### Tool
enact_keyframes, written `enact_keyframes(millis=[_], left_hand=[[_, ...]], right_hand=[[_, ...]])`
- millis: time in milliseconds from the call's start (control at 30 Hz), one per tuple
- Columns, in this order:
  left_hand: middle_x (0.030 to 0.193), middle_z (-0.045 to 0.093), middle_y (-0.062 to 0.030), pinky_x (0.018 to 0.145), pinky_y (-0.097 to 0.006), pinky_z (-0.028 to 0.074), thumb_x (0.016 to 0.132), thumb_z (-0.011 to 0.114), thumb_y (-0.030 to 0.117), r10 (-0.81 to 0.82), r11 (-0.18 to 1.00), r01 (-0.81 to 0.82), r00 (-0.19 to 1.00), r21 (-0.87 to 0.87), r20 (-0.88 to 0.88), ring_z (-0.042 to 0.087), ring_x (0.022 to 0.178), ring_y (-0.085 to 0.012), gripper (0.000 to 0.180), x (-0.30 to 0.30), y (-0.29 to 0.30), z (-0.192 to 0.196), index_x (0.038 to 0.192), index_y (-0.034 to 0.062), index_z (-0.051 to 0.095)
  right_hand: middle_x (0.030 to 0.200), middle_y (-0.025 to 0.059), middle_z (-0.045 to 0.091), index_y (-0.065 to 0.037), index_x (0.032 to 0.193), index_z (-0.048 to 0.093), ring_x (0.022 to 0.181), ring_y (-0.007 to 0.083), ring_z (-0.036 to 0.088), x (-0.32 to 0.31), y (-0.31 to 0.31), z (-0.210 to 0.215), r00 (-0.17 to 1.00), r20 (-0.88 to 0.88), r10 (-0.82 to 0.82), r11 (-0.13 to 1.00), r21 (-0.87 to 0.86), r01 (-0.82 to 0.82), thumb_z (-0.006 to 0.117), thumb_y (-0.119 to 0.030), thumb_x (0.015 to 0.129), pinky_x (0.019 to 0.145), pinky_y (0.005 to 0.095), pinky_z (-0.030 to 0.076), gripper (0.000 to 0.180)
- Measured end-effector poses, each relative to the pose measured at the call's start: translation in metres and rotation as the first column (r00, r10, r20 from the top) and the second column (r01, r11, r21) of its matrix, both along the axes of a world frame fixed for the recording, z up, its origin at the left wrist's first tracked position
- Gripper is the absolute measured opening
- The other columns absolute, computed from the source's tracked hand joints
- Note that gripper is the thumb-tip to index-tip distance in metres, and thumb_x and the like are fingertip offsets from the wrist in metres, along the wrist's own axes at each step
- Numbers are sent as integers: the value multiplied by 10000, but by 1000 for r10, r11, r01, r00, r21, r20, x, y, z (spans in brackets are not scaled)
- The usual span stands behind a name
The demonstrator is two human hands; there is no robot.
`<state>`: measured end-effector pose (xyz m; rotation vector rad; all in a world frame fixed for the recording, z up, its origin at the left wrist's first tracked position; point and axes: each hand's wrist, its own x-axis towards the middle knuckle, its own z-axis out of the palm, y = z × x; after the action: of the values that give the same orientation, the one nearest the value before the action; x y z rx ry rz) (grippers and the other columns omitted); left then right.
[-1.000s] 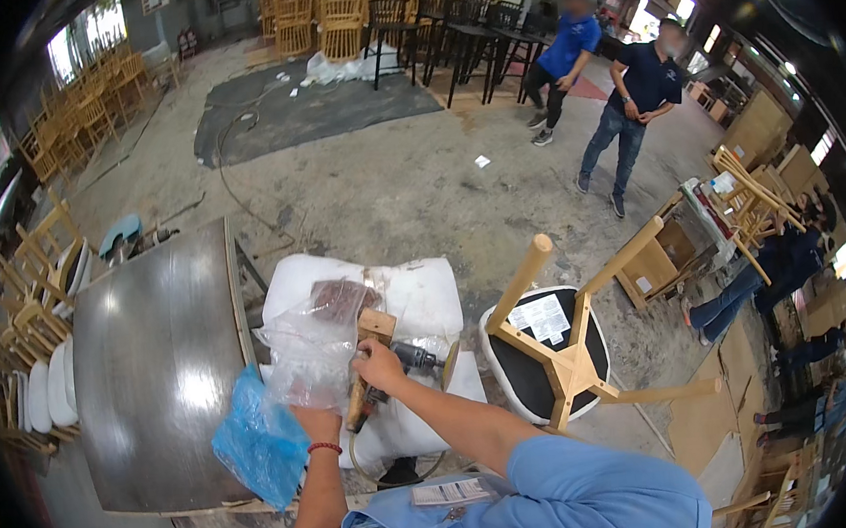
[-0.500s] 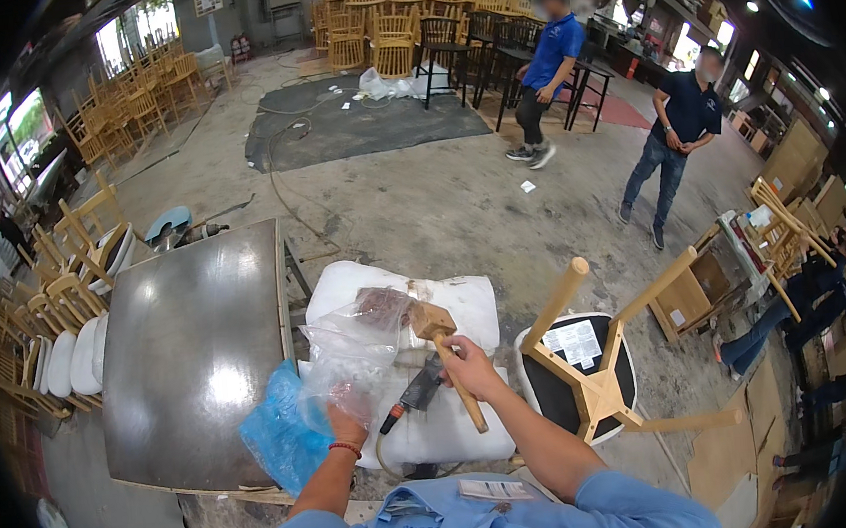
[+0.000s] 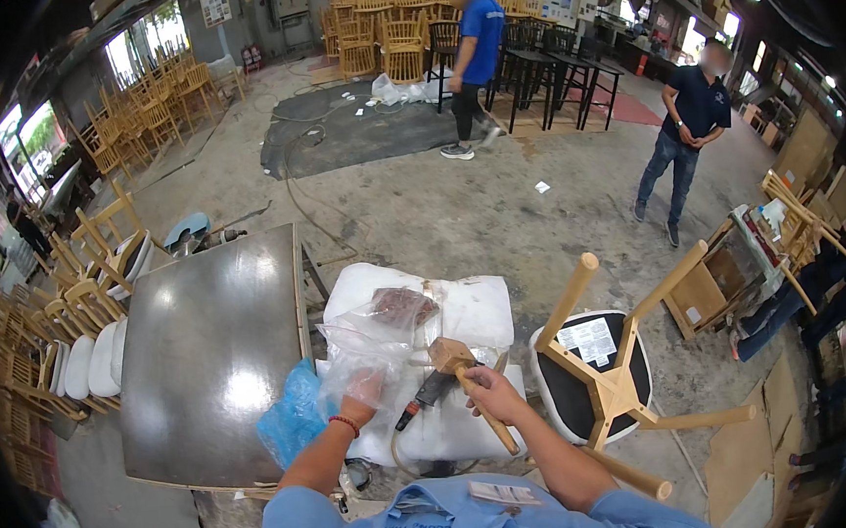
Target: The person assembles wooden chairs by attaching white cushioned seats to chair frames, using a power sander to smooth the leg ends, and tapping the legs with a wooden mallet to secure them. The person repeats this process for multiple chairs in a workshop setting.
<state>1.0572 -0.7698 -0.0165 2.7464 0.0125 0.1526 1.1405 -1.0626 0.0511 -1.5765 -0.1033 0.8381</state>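
My right hand (image 3: pixel 496 396) is closed round the handle of a wooden mallet (image 3: pixel 450 354), its block head pointing away from me over a white padded surface (image 3: pixel 465 305). A black power tool (image 3: pixel 436 388) with an orange collar lies on the padding, between my hands. My left hand (image 3: pixel 361 390) has its fingers gathered in a crumpled clear plastic bag (image 3: pixel 355 342); the plastic partly covers them. At the bag's far end, something reddish-brown (image 3: pixel 401 307) shows through. Beside my left wrist hangs a blue plastic bag (image 3: pixel 291 411). Right of the padding, a wooden-legged stool (image 3: pixel 605 381) stands upside down.
A dark, shiny-topped table (image 3: pixel 213 347) stands at left, with stacked wooden chairs (image 3: pixel 81 357) beyond. One co-worker (image 3: pixel 477 49) in bright blue walks farther off; another person (image 3: pixel 684 138) stands at right. A hose (image 3: pixel 290 185) crosses the floor. Wooden furniture (image 3: pixel 714 283) stands at right.
My right hand has drawn the mallet back toward me, off the bag's far end. My left hand has shifted slightly forward. The co-worker in bright blue has walked left.
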Motion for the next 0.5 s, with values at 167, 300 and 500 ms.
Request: enact_keyframes(millis=[167, 300, 500], left_hand=[[1055, 628, -181, 874, -430, 491, 901, 565, 211, -196, 981, 187, 944, 56, 265, 590, 977, -376, 290, 15, 36, 6, 1159, 93, 625], [991, 658, -107, 790, -360, 519, 942, 559, 202, 321, 635, -260, 945, -728, -58, 628, 872, -294, 239, 20, 27, 5, 1132, 80, 638], [932, 634, -4, 656, -317, 495, 918, 626, 187, 443, -366, -310, 771, -878, -457, 600, 782, -151, 201, 6, 22, -9, 1096, 93, 625]], right_hand=[[1045, 142, 594, 4, 1293, 474, 781, 194, 638, -14, -15, 9, 1000, -7, 12, 1000, 11, -12, 563, -34, 886, 586, 323, 555, 418], [1089, 177, 599, -6, 1339, 425, 770, 191, 637, -36, -43, 29, 998, -16, -57, 988, 143, 59, 574, -18, 873, 578, 316, 541, 490], [950, 153, 651, -1, 1245, 504, 678, 151, 610, -89, -84, 67, 994, -45, 96, 994, -39, -98, 622, -81, 836, 583, 316, 510, 433]])
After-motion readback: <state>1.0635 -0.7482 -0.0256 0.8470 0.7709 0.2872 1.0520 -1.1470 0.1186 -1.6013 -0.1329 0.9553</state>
